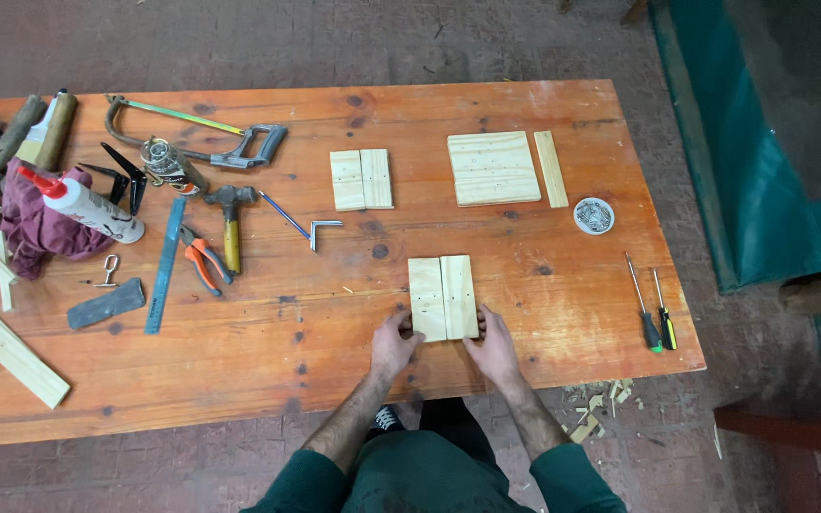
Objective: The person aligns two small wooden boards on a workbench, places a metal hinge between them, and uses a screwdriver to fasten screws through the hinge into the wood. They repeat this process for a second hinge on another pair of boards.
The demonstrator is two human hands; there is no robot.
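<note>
Wood panel point(442, 297) lies flat, long axis pointing away.

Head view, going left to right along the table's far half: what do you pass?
Glue bottle → hacksaw → hammer → small two-piece board → square board → thin strip → round tin.
</note>
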